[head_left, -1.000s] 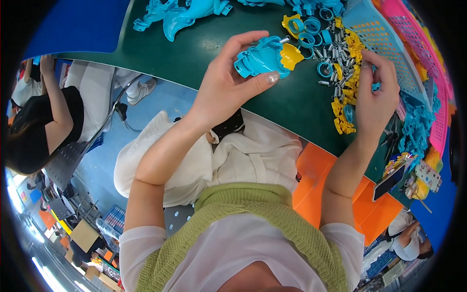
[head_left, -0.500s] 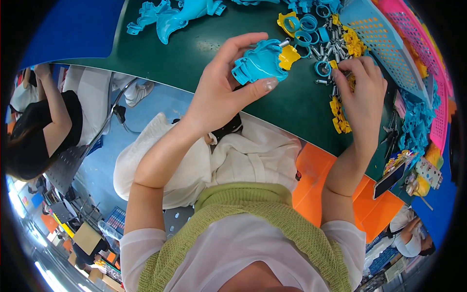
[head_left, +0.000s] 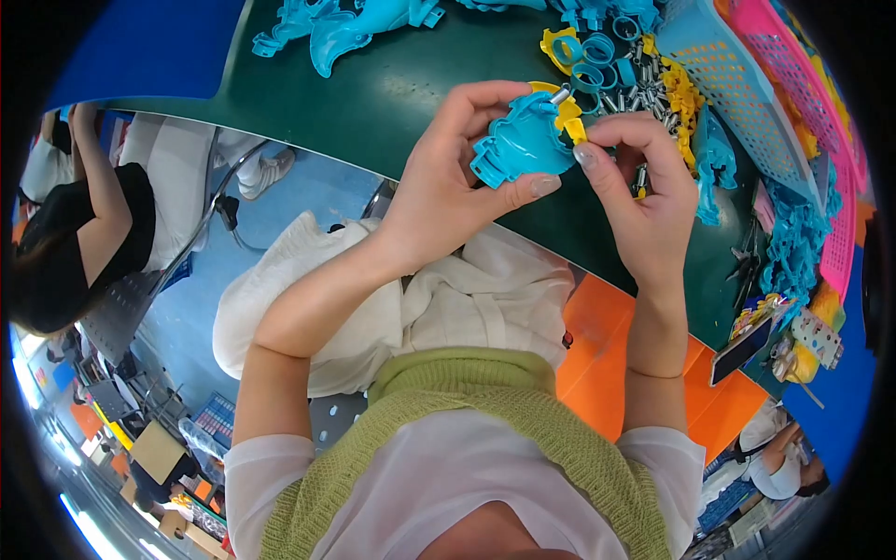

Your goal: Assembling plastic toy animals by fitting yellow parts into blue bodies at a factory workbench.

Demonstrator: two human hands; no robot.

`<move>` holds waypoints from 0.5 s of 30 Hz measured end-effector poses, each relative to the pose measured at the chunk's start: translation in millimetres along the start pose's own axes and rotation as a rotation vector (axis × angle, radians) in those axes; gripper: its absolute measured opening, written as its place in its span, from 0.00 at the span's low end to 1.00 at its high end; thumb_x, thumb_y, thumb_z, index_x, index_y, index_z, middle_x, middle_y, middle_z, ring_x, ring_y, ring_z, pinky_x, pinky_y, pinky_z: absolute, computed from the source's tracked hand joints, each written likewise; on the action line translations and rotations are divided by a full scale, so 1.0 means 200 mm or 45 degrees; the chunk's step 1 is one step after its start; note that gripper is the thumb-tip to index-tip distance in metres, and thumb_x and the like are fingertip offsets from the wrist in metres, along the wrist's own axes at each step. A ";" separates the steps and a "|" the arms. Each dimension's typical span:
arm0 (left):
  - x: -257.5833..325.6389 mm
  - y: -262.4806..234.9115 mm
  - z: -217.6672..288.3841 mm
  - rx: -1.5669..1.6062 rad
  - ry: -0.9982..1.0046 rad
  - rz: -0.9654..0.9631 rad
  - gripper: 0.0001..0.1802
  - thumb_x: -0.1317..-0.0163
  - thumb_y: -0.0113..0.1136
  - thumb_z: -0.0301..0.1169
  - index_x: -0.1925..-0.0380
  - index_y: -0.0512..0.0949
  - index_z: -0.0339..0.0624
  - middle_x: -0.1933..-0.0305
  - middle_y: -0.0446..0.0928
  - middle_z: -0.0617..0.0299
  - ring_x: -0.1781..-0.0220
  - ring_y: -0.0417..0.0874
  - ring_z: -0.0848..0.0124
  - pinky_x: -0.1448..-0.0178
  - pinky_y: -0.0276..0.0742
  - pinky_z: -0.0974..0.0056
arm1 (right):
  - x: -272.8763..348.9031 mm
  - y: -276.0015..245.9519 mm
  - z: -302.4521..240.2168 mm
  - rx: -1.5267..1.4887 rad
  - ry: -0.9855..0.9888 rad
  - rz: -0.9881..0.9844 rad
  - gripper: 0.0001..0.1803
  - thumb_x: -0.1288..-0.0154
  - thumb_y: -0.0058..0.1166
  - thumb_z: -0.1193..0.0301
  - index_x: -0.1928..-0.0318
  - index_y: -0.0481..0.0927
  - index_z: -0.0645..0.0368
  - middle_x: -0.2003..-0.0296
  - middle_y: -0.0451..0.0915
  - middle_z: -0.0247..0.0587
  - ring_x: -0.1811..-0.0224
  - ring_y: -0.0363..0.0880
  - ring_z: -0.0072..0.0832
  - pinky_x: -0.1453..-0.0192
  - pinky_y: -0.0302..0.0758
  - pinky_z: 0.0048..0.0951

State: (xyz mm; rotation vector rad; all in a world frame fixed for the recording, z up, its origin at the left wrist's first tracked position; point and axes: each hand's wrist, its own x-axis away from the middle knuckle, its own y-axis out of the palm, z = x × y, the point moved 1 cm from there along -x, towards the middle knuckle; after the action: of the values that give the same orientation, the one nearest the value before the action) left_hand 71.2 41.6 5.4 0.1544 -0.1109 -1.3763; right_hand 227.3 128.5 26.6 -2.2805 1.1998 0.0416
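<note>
My left hand is wrapped round a light-blue plastic toy shell, its hollow side facing up. A yellow plastic piece sits at the shell's right edge, and a small metal spring pokes out at its top. Between the thumb and forefinger of my right hand is a small yellow plastic part, right against that edge. Whether it is seated in the shell I cannot tell. Behind my hands lie loose blue rings, a heap of springs and yellow parts.
Larger blue shells lie at the far left of the green table. Blue and pink baskets stand at the right, beside a pile of blue parts. A phone is at the right edge. Another person sits at left.
My right hand has come left from the springs and yellow parts to the shell, with a small yellow part in its pinch. My left hand and the shell have shifted slightly right and nearer.
</note>
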 end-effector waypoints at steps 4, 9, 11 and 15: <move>0.00 0.01 0.01 -0.053 0.025 0.001 0.33 0.52 0.67 0.22 0.46 0.61 0.36 0.51 0.72 0.57 0.50 0.74 0.74 0.48 0.73 0.71 | -0.01 0.01 -0.01 -0.041 0.027 0.049 0.06 0.47 0.60 0.77 0.68 0.76 0.58 0.71 0.76 0.31 0.77 0.65 0.17 0.72 0.63 0.17; 0.00 0.00 0.01 -0.091 0.052 0.026 0.35 0.54 0.69 0.21 0.46 0.61 0.36 0.50 0.71 0.56 0.50 0.74 0.74 0.47 0.73 0.70 | 0.00 0.04 0.00 -0.070 -0.009 0.069 0.06 0.48 0.60 0.77 0.69 0.76 0.57 0.72 0.76 0.30 0.77 0.64 0.18 0.72 0.62 0.18; 0.00 0.01 0.00 -0.087 0.059 0.023 0.35 0.54 0.69 0.21 0.46 0.61 0.36 0.50 0.71 0.56 0.50 0.74 0.73 0.47 0.73 0.70 | 0.00 0.05 0.00 0.014 -0.004 0.005 0.07 0.48 0.60 0.77 0.69 0.76 0.57 0.72 0.75 0.30 0.77 0.64 0.17 0.72 0.62 0.18; 0.01 0.01 -0.01 -0.134 0.134 0.041 0.36 0.57 0.70 0.20 0.47 0.62 0.37 0.50 0.71 0.56 0.49 0.73 0.73 0.47 0.73 0.69 | 0.01 0.06 0.00 -0.038 0.033 -0.009 0.07 0.49 0.60 0.78 0.70 0.76 0.58 0.72 0.75 0.30 0.77 0.64 0.17 0.72 0.62 0.18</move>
State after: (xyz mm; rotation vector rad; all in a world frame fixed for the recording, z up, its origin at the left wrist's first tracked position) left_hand 73.6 40.2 4.1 0.1357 0.0467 -1.3357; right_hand 219.0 121.8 21.0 -2.3174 1.2116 0.0277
